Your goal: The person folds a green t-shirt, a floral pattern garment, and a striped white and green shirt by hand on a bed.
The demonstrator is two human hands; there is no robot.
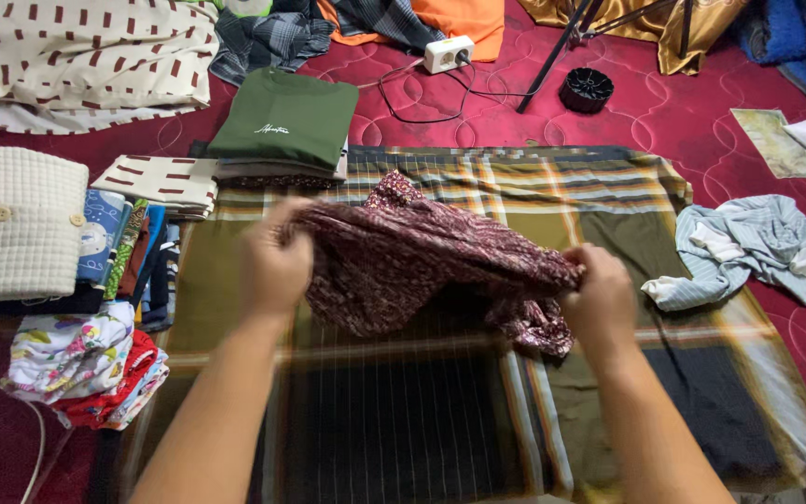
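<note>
At the far left of the frame lies a cream waffle shirt (16,224) with buttons, resting on a row of folded clothes (128,247). Below it, at lower left, sits a small stack of printed garments (81,359), white on top and red beneath. At upper left a cream patterned cloth (86,56) lies loosely heaped, and a smaller folded piece of the same print (160,182) sits just below it.

A folded green shirt (286,117) tops a short pile in the upper middle, at the back edge of a plaid cloth (534,196) spread flat across the centre over a red mattress (664,103).

The left hand (274,266) is left of centre, blurred, its fingers curled shut on one end of a maroon garment (403,257). The garment hangs bunched between both hands above the plaid cloth, in the middle of the frame, with its lower folds drooping toward the cloth. The right hand (601,297), right of centre, has its fingers pinched closed on the garment's other end.

Behind, at top centre, a white power strip (448,53) lies with a black cable (412,98) looping from it. To its right stands a small black round object (587,90) beside tripod legs (552,51). At the right edge a crumpled pale blue shirt (757,247) lies on the mattress, just beside the plaid cloth.
</note>
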